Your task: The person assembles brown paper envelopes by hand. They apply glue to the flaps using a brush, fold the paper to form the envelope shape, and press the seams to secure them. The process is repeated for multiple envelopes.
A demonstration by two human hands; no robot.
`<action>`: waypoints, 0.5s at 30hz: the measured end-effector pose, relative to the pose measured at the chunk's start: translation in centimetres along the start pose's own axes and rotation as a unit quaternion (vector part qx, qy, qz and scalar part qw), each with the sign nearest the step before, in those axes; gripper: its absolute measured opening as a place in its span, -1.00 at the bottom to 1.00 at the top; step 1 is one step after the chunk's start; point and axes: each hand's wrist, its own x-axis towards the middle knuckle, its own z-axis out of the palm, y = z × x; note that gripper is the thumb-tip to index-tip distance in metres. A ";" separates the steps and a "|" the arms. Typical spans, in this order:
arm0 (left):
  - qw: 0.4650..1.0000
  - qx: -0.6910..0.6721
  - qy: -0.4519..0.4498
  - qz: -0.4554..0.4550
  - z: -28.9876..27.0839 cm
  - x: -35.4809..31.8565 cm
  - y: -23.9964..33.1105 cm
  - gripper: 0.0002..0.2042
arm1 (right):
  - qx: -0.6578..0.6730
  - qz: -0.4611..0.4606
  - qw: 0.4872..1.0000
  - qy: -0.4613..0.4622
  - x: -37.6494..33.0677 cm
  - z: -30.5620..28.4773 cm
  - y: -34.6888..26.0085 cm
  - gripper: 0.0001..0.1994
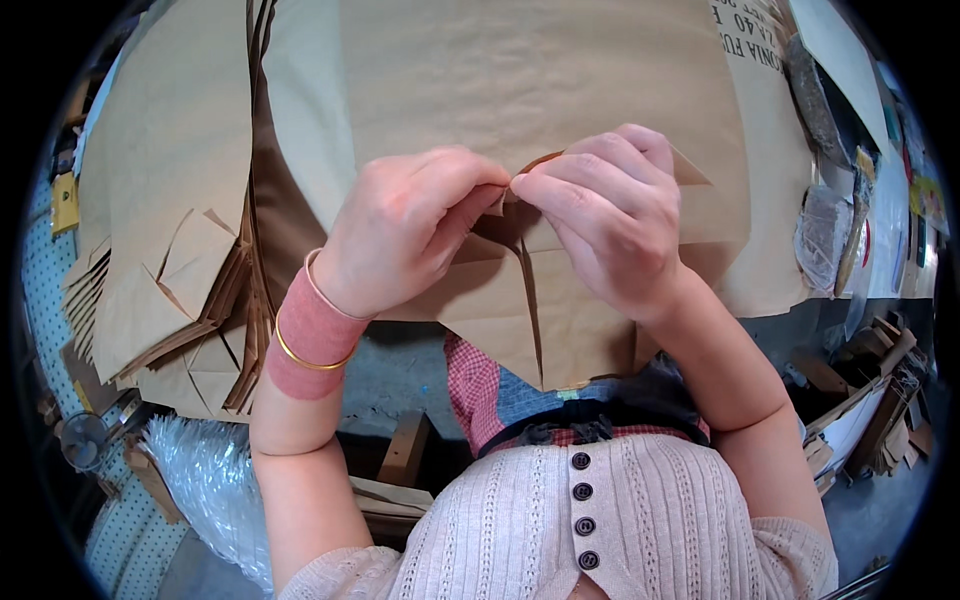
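Observation:
A brown paper bag point(530, 90) lies flat in front of me, its folded bottom end pointing toward my body. My left hand point(405, 225) and my right hand point(610, 210) meet at the middle of that end. Both pinch the small paper flaps point(510, 205) there between thumb and fingertips, knuckles almost touching. The fold line of the bag runs down from my fingers to its pointed tip point(545, 375). A pink band and thin gold bangles point(310, 345) sit on my left wrist.
A stack of folded brown paper bags point(170, 290) lies at the left, bottoms fanned out. Clear crinkled plastic point(205, 480) sits at the lower left. Wood scraps and cardboard point(870, 390) are piled at the right, with packets point(825, 230) above them.

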 end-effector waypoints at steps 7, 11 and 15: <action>0.993 -0.046 -0.103 -0.031 -1.5 1.2 1.0 -0.80 | -0.014 -0.010 1.000 0.006 -0.1 -0.3 0.0 -0.89; 0.982 -0.060 -0.174 -0.042 -2.2 2.1 0.5 -0.78 | -0.015 -0.007 1.000 0.020 -0.4 -0.3 -0.1 -0.89; 0.975 -0.039 -0.218 -0.036 -2.7 3.0 0.6 -0.79 | -0.011 -0.009 1.000 0.017 -0.3 -0.5 -0.1 -0.89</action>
